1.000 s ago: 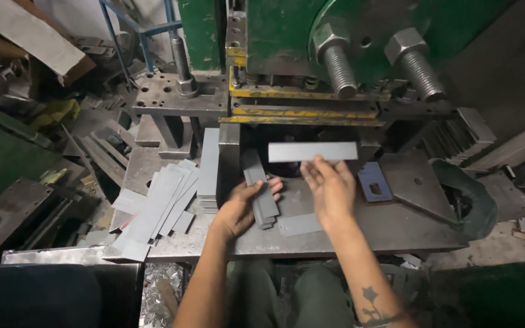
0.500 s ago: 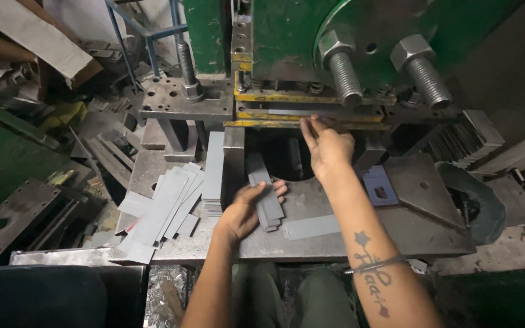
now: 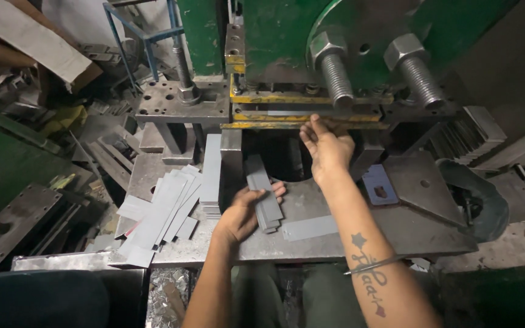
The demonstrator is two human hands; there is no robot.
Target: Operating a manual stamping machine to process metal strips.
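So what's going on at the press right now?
A person sits at a green press. The right hand reaches up to the yellow-edged die slot, where a grey metal strip lies. The left hand rests on a small stack of grey strips on the steel table. One strip lies loose nearby, and a fanned pile of strips sits to the left.

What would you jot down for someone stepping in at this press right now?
Left hand: resting on a small stack of grey metal strips on the press table.
Right hand: reaching into the yellow-edged die slot, fingers at a strip lying there.
One loose strip lies by the stack; a fanned pile of strips sits to the left.
Done: a strip is at the die. Left: the stack under the left hand.
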